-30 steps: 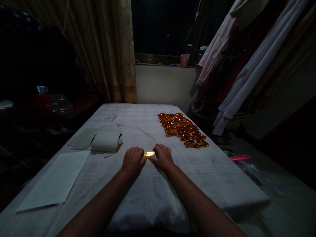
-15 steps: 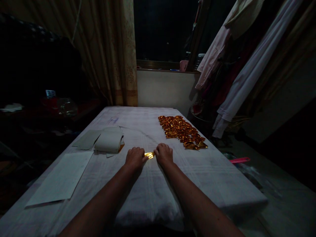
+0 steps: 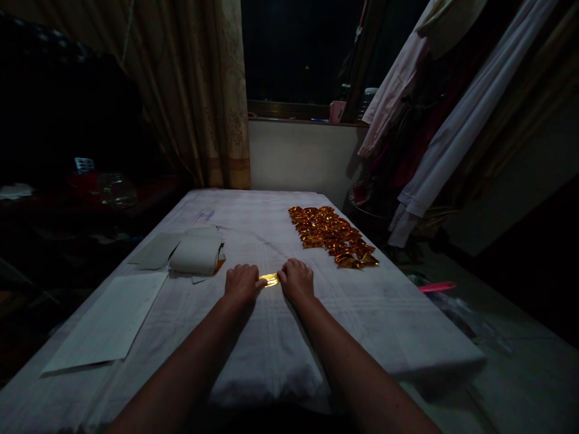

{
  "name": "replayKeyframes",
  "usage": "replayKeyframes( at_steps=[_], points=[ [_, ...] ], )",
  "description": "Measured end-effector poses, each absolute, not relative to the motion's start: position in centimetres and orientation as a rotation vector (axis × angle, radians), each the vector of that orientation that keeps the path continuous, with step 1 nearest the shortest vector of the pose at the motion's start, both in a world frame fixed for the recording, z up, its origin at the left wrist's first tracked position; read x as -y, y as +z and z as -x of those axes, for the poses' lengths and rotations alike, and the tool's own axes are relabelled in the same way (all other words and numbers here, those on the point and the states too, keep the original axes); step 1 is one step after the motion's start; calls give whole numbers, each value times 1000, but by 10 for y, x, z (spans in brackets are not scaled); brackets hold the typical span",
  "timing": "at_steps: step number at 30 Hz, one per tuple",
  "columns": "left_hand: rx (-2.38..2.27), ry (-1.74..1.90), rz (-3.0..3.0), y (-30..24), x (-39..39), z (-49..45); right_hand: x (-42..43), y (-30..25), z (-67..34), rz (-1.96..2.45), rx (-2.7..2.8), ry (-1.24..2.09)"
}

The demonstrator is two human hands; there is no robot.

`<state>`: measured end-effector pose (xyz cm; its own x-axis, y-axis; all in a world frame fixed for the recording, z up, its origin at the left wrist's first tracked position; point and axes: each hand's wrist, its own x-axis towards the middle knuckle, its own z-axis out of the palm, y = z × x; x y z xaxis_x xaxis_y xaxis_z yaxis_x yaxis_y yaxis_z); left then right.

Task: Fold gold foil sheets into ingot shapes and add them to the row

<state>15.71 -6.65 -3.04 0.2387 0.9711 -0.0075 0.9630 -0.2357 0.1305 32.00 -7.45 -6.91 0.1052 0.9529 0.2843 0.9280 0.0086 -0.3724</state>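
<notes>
A small strip of shiny gold foil paper stretches between my two hands, just over the table's cloth. My left hand is closed on its left end, thumb against the foil. At the other end my right hand pinches the foil with bent fingers. The fingers themselves cover both ends of the piece. Farther off on the right lie several folded gold foil pieces, set close together in rows. To the left rests a curled stack of pale sheets, with an orange-gold edge showing at its right side.
A flat white sheet lies at the left of the cloth-covered table. Clothes hang at the right, and a curtain hangs behind. A pink cup stands on the window sill. Beyond the right edge is a pink handle.
The view has shifted slightly. Both hands still hold the foil strip at its ends, and a little more of it shows between them. The folded pieces and sheets stay in place.
</notes>
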Motion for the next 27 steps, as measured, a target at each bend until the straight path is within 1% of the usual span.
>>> replayKeyframes(
  at_steps=[7,17,23,27],
  points=[
    [-1879,115,-2390,-25,64,-141,74,-70,-319,1916,1826,60],
    [-1965,190,-2443,-44,66,-158,75,-71,-319,1923,1824,55],
    [-1983,175,-2416,-38,64,-141,76,-71,-320,1913,1824,66],
    [-1986,228,-2386,-37,63,-149,76,-71,-320,1914,1816,60]
  ],
)
